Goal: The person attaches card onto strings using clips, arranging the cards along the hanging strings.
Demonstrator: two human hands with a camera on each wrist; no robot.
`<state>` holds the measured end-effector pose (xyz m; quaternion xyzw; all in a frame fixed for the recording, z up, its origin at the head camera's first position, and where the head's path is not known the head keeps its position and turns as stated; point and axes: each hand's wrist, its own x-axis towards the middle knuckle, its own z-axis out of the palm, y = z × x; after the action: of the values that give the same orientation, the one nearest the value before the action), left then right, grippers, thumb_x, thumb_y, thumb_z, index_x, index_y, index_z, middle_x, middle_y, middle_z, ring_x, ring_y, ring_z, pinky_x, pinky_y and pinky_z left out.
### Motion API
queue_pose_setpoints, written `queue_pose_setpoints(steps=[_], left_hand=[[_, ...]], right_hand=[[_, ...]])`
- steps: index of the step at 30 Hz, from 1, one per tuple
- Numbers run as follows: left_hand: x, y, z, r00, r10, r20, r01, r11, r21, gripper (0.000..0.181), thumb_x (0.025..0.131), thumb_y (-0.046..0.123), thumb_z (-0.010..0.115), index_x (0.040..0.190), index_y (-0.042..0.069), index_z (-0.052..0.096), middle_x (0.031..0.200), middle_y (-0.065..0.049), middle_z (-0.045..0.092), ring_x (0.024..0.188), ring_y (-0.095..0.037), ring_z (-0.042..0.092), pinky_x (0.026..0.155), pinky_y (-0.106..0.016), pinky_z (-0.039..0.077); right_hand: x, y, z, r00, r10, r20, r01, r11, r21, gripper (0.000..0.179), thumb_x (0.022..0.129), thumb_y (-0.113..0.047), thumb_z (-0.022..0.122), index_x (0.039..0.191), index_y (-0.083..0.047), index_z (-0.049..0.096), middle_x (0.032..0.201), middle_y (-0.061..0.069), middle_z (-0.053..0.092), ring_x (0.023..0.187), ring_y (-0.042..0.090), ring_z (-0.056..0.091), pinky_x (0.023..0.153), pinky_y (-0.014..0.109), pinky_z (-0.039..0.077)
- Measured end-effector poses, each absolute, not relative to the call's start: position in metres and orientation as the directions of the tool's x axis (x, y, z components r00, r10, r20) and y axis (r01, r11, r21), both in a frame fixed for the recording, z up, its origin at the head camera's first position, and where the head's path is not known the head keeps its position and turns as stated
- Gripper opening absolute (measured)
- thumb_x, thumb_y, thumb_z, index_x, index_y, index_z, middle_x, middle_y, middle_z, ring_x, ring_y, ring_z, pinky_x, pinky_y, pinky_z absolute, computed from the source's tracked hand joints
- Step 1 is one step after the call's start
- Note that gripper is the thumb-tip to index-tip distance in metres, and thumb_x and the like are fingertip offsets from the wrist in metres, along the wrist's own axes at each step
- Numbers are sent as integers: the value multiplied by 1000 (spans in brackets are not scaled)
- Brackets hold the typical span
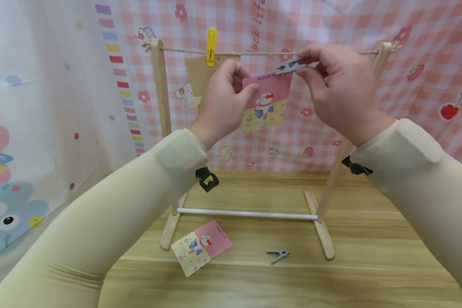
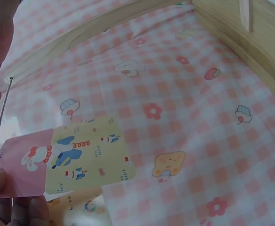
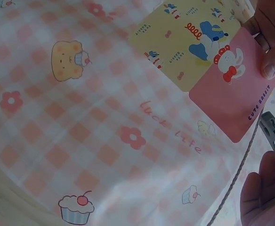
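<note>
My left hand (image 1: 224,95) pinches a pink-and-yellow card (image 1: 268,102) by its upper left corner, thumb on the printed side. The card, printed with a rabbit and a dog, is held just below the twine (image 1: 262,54) of a wooden stand. A grey clothespin (image 1: 291,65) is pinched at its handles between thumb and fingers of my right hand (image 1: 342,81). Its nose overlaps the card's top edge in the head view. In the right wrist view, the clothespin (image 3: 272,126) points toward the twine beside the card's lettered edge.
A yellow clothespin (image 1: 211,48) holds a tan card (image 1: 197,72) on the twine at left. Wooden posts (image 1: 162,98) stand at both sides, joined low by a white rod (image 1: 246,213). Another pink-and-yellow card (image 1: 192,253) and a grey clothespin (image 1: 279,256) lie on the table (image 1: 246,282).
</note>
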<state>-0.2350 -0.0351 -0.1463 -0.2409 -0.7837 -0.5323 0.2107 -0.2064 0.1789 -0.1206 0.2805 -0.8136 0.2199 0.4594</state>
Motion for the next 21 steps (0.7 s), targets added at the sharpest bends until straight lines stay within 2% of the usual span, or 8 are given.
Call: queue_pose_setpoints(steps=[6, 14, 21], left_hand=[[-238, -34, -139, -802, 104, 588, 583, 351, 733, 18, 104, 18, 67, 112, 10, 54, 102, 0, 56, 95, -14, 56, 82, -21, 51], [-241, -35, -133, -808, 61, 586, 568, 348, 746, 17, 104, 19, 67, 114, 12, 55, 103, 1, 57, 98, -13, 55, 87, -23, 52], [-241, -36, -131, -809, 41, 586, 560, 353, 749, 16, 105, 19, 66, 113, 14, 54, 105, 2, 56, 100, -12, 54, 89, -23, 52]], right_hand=[[-209, 176, -112, -428, -246, 870, -639, 763, -98, 23, 106, -22, 64, 115, -5, 77, 111, 7, 79, 75, -11, 48, 67, 15, 34], [-215, 172, -102, -441, -241, 864, -604, 792, -87, 25, 108, -26, 62, 118, -8, 77, 115, 6, 79, 82, -16, 48, 70, 15, 34], [-217, 167, -98, -443, -265, 857, -589, 807, -55, 30, 109, -29, 59, 120, -8, 76, 117, 7, 78, 84, 5, 59, 68, 17, 33]])
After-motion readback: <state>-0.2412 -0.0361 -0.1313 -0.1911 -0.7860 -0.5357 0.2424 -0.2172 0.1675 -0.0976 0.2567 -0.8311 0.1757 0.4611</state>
